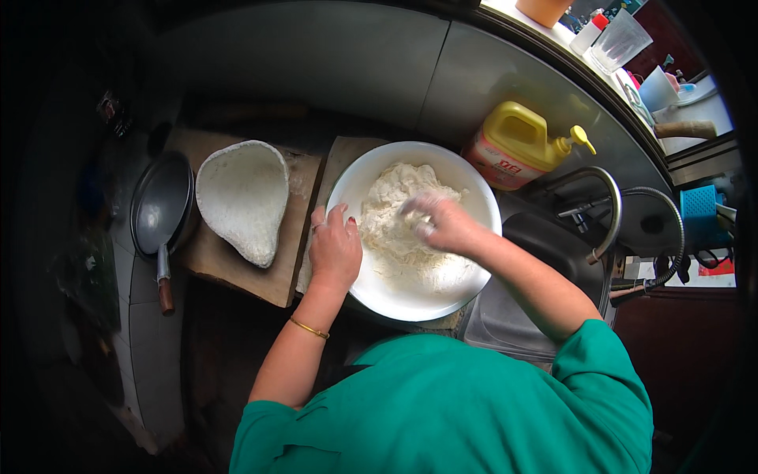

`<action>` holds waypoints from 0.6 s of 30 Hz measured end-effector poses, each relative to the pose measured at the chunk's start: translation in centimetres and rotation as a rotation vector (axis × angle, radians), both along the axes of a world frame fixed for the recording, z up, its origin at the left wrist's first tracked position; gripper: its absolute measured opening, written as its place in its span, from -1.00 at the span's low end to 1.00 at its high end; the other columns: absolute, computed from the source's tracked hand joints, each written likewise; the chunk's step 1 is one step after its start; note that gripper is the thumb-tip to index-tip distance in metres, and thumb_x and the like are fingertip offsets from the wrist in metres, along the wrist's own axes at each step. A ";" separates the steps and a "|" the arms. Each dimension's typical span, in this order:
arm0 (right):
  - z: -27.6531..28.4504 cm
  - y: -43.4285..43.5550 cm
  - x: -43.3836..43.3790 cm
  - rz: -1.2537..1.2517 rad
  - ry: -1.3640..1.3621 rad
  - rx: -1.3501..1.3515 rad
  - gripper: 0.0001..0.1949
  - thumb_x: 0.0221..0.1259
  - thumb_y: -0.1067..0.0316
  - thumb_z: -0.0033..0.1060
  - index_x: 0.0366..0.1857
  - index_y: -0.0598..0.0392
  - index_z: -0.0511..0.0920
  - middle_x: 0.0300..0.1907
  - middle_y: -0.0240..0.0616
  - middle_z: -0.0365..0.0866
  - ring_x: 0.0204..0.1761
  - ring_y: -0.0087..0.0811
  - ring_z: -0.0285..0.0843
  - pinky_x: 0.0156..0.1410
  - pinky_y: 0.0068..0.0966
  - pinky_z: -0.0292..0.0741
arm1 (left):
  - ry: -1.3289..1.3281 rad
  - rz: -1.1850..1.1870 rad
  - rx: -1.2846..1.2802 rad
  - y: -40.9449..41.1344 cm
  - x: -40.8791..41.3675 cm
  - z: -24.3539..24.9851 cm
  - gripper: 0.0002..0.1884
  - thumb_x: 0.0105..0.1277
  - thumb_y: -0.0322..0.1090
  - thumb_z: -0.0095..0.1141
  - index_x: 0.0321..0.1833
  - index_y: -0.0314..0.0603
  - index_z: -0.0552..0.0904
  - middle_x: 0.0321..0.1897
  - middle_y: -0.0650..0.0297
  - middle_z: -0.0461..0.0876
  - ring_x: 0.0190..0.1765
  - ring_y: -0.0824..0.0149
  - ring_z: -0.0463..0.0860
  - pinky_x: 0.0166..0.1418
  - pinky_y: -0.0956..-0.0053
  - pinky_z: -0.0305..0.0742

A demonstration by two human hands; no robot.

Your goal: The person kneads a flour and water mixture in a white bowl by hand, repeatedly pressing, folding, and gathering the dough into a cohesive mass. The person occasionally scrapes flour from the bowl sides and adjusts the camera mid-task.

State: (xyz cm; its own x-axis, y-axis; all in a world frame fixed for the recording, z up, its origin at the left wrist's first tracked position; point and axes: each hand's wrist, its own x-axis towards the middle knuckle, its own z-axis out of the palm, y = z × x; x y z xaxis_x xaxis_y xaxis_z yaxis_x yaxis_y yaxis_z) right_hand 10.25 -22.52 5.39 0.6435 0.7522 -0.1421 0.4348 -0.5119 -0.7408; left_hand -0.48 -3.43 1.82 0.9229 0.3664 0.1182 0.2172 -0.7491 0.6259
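A wide white basin (426, 305) holds shaggy, floury dough (394, 195), with loose flour along its near side. My right hand (435, 219) is in the basin on the dough, its fingers curled and blurred by motion; whether they grip any dough is hard to tell. At the basin's left rim rests my left hand (336, 240), dusted with flour, the fingertips over the edge and the thumb by the inner wall. Left of it, a pear-shaped, flour-coated scoop or bowl (243, 189) lies on a wooden board (284, 260).
A dark wok (157, 207) with a wooden-ended handle stands at the left. Behind the basin on the right is a yellow pump jug (515, 145). A metal sink (509, 314) with a curved faucet (613, 207) lies to the right, below a window ledge holding cups.
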 end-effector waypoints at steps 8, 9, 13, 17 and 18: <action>-3.3 1.7 4.9 -0.452 -0.117 -0.188 -0.45 0.14 0.09 0.19 0.14 0.25 0.40 0.04 0.10 0.54 0.17 0.03 0.46 0.31 -0.25 0.36 | -0.021 -0.002 -0.044 -0.3 0.1 -0.4 -0.64 0.27 -0.43 0.03 0.14 -0.31 0.47 0.14 -0.22 0.37 0.11 -0.20 0.48 0.14 0.11 0.45; -2.8 2.2 5.0 -0.450 -0.053 -0.225 -0.42 0.13 0.05 0.20 0.14 0.25 0.40 0.06 0.11 0.53 0.17 0.02 0.46 0.31 -0.25 0.37 | -0.004 0.009 -0.061 -0.5 0.0 -0.2 -0.63 0.27 -0.44 0.03 0.15 -0.31 0.46 0.15 -0.21 0.37 0.14 -0.20 0.45 0.16 0.11 0.44; -3.7 1.9 5.1 -0.202 -0.080 -0.275 -0.41 -0.02 0.13 0.27 0.14 0.19 0.43 0.07 0.15 0.51 0.17 -0.01 0.47 0.27 -0.28 0.41 | 0.007 -0.050 0.127 -0.3 0.0 -0.4 -0.49 0.24 -0.38 0.10 0.27 -0.31 0.36 0.26 -0.22 0.27 0.30 -0.19 0.30 0.34 0.14 0.29; -2.3 -0.4 2.1 -0.063 -0.225 -0.244 -0.44 -0.03 0.15 0.28 0.11 0.14 0.45 0.16 0.17 0.41 0.25 0.09 0.35 0.38 -0.15 0.28 | -0.053 -0.316 0.309 -0.9 1.4 1.9 -0.29 0.17 -0.32 0.19 0.40 -0.24 0.22 0.36 -0.23 0.17 0.41 -0.15 0.20 0.47 0.18 0.16; -2.4 -0.9 1.6 -0.066 -0.312 -0.205 -0.44 -0.01 0.15 0.27 0.12 0.16 0.43 0.16 0.18 0.39 0.26 0.10 0.33 0.38 -0.12 0.26 | -0.071 -0.452 0.252 -0.9 2.6 2.5 -0.24 0.15 -0.31 0.21 0.42 -0.21 0.19 0.38 -0.23 0.16 0.42 -0.14 0.20 0.49 0.19 0.15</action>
State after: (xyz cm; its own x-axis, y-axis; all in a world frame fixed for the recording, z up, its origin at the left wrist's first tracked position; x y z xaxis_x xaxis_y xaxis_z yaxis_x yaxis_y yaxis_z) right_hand 11.81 -23.38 2.97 0.7261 0.6835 -0.0751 0.5841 -0.6707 -0.4571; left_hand 2.11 -4.33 4.34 0.9690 -0.1147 0.2190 -0.1990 -0.8875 0.4157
